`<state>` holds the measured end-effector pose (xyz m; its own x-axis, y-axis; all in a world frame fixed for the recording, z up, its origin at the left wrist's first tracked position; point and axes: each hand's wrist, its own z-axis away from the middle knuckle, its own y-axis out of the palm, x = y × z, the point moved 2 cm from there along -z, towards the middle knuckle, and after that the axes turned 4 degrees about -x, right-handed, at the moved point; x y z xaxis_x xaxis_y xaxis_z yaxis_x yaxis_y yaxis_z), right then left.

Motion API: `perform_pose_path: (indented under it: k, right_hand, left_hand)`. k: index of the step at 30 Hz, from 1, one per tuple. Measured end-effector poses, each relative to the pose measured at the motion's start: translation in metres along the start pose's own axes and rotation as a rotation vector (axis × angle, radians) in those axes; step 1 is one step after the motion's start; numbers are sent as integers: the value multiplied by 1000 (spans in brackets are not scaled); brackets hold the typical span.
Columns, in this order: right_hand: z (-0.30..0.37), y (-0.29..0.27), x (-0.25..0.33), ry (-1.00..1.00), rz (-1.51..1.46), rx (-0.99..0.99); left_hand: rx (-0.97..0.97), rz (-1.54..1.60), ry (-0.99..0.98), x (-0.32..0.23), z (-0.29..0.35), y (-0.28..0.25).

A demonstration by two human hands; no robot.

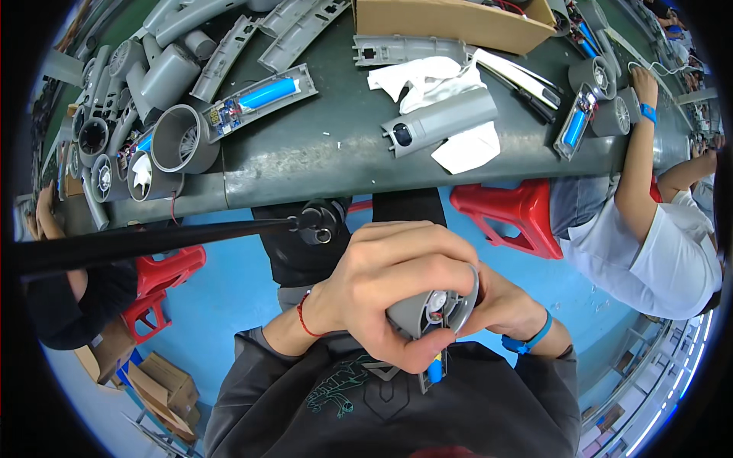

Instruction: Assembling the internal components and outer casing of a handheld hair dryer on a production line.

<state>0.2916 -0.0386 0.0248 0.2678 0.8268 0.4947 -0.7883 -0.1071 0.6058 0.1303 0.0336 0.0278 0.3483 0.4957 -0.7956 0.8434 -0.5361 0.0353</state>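
Close to my chest, both hands hold a grey cylindrical plastic housing (410,313) with a round clear-and-metal part inside its open end. My left hand (385,278) is wrapped over its top and left side, fingers curled and thumb pressed below. My right hand (496,301) grips the right side; most of its fingers are hidden behind the housing. Below the housing hangs a narrow grey strip with a blue battery (435,371). On the bench in front, a grey half-tube shell (444,122) lies on white sheets (472,151).
Grey housings (172,76) and shells crowd the bench's left. One open shell (259,101) holds a circuit board and blue battery. A cardboard box (450,23) stands at the back. A co-worker's arm (637,153) reaches in at right, by a red stool (511,214). A black bar (153,243) crosses the left.
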Motion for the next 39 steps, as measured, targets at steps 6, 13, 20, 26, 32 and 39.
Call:
perform_pose_path:
  k: [6,13,20,26,32,39]
  right_hand:
    - [-4,1,-2,-1,8,28]
    - [-11,-1,-10,4,65,155]
    - [-13,25,25,-368,624,-191]
    - [-30,34,108,-1010,1532,-725]
    - [-56,51,128,-1274,1830,-548]
    - [-11,29,-17,23,321,51]
  left_hand:
    - [60,-32,6,-7,-2,-3]
    - [130,-60,49,-17,1,-5]
    - [-225,-9,-146,-38,60,-61]
    - [-714,66,-388,-55,77,-81]
    - [-510,41,-231,-52,65,-72]
    - [-313,-68,121,-40,38,-41]
